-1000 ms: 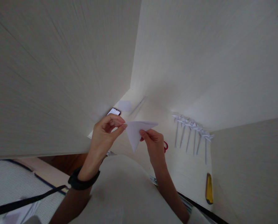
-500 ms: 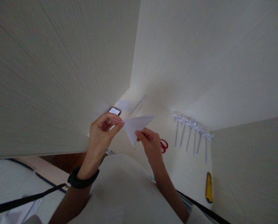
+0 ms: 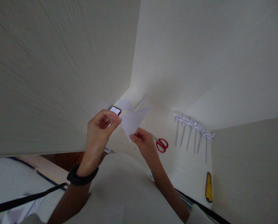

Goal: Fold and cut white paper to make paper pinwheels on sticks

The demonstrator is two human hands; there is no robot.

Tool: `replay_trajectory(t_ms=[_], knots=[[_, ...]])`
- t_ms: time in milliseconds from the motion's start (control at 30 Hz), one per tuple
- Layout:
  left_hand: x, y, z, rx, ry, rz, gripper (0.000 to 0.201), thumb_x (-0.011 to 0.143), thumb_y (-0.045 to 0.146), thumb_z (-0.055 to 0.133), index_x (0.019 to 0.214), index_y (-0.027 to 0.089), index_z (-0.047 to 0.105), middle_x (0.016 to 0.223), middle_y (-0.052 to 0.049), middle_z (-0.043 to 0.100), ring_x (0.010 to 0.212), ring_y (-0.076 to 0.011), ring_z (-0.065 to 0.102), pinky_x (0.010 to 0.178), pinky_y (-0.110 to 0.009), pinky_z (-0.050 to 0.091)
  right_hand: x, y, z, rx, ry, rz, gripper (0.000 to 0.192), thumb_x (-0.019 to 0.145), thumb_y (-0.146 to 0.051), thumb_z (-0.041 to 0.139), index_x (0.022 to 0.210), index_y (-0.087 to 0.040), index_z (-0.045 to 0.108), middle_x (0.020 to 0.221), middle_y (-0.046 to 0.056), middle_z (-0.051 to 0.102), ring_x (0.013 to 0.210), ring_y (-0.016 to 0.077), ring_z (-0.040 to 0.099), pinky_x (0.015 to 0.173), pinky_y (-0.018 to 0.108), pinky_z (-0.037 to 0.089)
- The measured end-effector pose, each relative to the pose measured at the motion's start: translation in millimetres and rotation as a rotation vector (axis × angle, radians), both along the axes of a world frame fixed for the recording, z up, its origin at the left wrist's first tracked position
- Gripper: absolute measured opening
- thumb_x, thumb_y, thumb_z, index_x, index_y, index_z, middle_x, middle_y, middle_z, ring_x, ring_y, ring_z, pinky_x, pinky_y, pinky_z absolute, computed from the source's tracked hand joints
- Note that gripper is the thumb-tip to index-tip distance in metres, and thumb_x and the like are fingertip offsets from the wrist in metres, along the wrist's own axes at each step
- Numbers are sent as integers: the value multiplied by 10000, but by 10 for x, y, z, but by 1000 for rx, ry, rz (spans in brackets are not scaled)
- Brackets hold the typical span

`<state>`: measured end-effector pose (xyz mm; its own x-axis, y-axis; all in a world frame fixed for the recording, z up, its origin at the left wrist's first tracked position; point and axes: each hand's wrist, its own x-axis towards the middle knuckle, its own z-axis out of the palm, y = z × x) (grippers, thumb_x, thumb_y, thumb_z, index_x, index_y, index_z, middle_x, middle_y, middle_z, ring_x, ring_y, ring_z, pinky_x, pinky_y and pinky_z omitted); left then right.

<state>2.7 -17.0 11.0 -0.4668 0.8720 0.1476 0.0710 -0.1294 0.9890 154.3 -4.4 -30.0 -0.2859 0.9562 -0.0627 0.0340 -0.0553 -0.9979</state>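
The paper point(image 3: 133, 121), a white triangle, is held up over the worktop point(image 3: 176, 174), between the two hands. Its left corner sits between the thumb and fingertips of the left hand point(image 3: 98, 130), a narrow pinch. Its lower corner is in the grip of the right hand point(image 3: 144, 144), thumb on the near face and fingers curled, also closed on the sheet. The third corner points up and to the right, free of both hands.

Counted, there is one triangle in the hands and one flat square point(image 3: 124, 104) of paper on the worktop. Near the square are one phone point(image 3: 115, 109), partly behind the left hand, and one thin rod point(image 3: 139, 103). One pair of scissors point(image 3: 162, 145) with red handles lies just beside the right hand, its blades mostly hidden. Further right, six sticks point(image 3: 189, 140) with folded paper tops lie in a row; below them is one yellow cutter point(image 3: 209, 188).

The left forearm, with a black band point(image 3: 81, 178) at the wrist, rises from the lower left, fingers arched towards the right. The right forearm slants in from the lower right, its hand slightly lower than the left.
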Motion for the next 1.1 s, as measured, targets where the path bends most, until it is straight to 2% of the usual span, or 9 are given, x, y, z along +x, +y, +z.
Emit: replay_trajectory(t_ms=[100,233,400,600,700,767,900,1000,1100], knots=[[-28,12,-3,-4,-5,-50,139,698,183,760,735,199,627,725,30,617,644,-103,577,649,-214,476,24,21,-21,-22,31,23,107,731,-296,643,691,-206,599,678,-17,604,650,136,555,655,260,438],[-98,32,-40,-47,1,-188,181,686,188,774,812,199,644,727,34,615,653,-98,580,636,-200,469,81,89,-17,-27,73,-66,182,726,-333,696,859,-215,659,813,26,679,746,165,613,695,287,487],[-173,61,-80,-140,26,-374,194,682,183,763,830,198,637,675,36,626,648,-119,610,634,-218,479,185,209,54,-25,66,-114,148,710,-326,706,750,-198,644,625,-28,595,560,111,526,510,223,416],[-158,136,-118,-141,-120,-333,262,635,176,791,833,198,621,635,44,625,613,-108,589,621,-214,469,225,243,120,-48,61,-141,192,692,-311,726,636,-187,592,484,-77,466,447,69,405,432,201,303],[-69,199,-270,-44,-347,-289,252,699,239,747,910,218,611,672,33,640,686,-126,628,706,-240,504,174,230,146,-50,160,-225,216,711,-330,723,640,-194,572,513,-69,497,465,77,456,460,210,358],[26,214,-396,-60,-461,-268,212,751,316,700,924,227,616,736,15,672,737,-141,653,722,-255,524,127,227,163,-35,237,-278,216,722,-331,723,657,-196,568,547,-65,516,479,79,480,470,213,377],[211,139,-533,-235,-421,-488,228,741,327,728,930,204,693,958,-57,742,936,-222,682,861,-356,540,23,214,191,-17,364,-335,183,743,-307,718,703,-192,581,560,-69,525,493,79,499,490,216,392],[271,86,-523,-277,-409,-528,183,741,298,742,883,183,737,989,-67,756,971,-221,684,963,-368,499,-52,177,202,-16,396,-356,160,771,-298,701,746,-193,583,552,-70,541,509,88,519,526,227,414],[288,92,-485,-218,-425,-473,148,772,310,711,840,179,723,910,-49,754,895,-190,679,930,-336,502,-109,135,204,-10,387,-356,146,795,-303,679,778,-198,579,583,-59,578,549,108,558,586,256,457]])
